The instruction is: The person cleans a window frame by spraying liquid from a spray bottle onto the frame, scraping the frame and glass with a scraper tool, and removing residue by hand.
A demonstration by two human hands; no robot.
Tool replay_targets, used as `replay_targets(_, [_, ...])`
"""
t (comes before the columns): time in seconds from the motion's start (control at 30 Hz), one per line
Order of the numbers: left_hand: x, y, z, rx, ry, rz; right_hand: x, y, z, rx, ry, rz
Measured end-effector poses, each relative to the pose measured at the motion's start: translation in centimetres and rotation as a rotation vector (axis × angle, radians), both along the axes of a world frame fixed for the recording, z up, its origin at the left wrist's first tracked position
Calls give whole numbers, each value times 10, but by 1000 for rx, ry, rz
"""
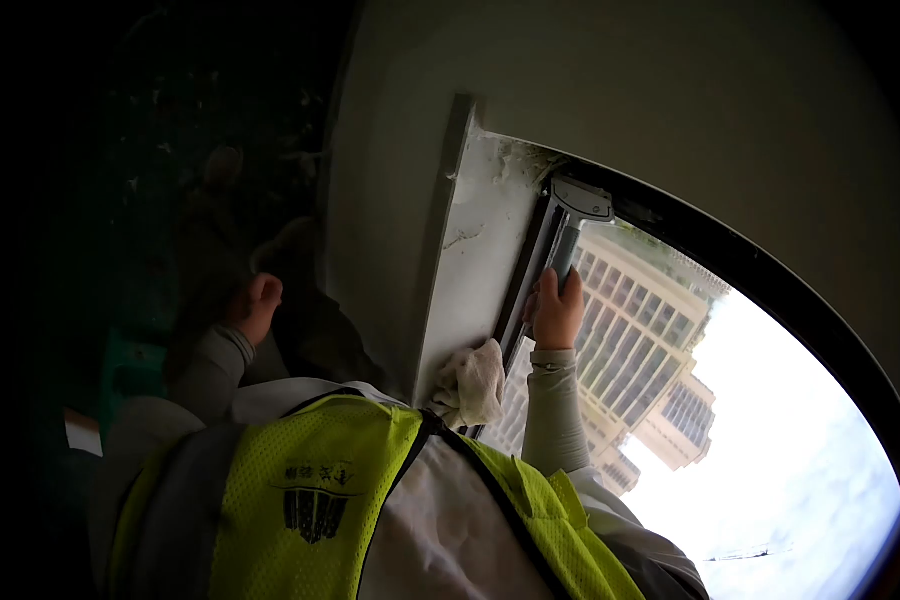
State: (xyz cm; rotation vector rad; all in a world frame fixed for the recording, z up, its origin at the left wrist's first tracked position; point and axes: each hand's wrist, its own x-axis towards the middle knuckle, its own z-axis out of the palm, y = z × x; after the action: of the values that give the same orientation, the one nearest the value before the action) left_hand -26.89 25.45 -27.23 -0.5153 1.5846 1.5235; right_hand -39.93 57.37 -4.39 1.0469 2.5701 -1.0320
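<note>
My right hand (556, 312) is wrapped round the grey handle of a scraper (568, 240), with the thumb lying along it. The scraper's wide metal head (582, 198) is at the upper corner of the dark window frame (536, 250), against or very near it. My left hand (258, 306) hangs at the left in dim light, its fingers curled in, and nothing shows in it. A crumpled whitish cloth (472, 384) lies on the pale sill (475, 240) beside the frame, left of my right forearm.
Bits of dirt and flaked material (530, 165) cling to the sill's far corner. Tall buildings (640, 330) and sky show through the window. A pale wall (670, 90) curves round it. In the dark at the left stands a green object (135, 368), its kind unclear.
</note>
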Motion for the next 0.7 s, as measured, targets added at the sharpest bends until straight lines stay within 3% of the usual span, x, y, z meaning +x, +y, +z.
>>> replay_targets(0.1, [11,3,-7,67,43,25,-16,-5,4,7,45,66])
replay_targets(0.23, [2,0,-7,-61,53,-16,-10,-6,-3,34,42,51])
replay_targets(0.37, [8,5,-21,80,12,169,-10,-4,-6,-29,44,-21])
replay_targets(0.43, [-7,-3,-6,-39,19,26,-13,-11,-5,5,38,1])
replay_targets(0.7, [-2,-10,-8,-71,4,97,-11,-11,-16,36,66,-8])
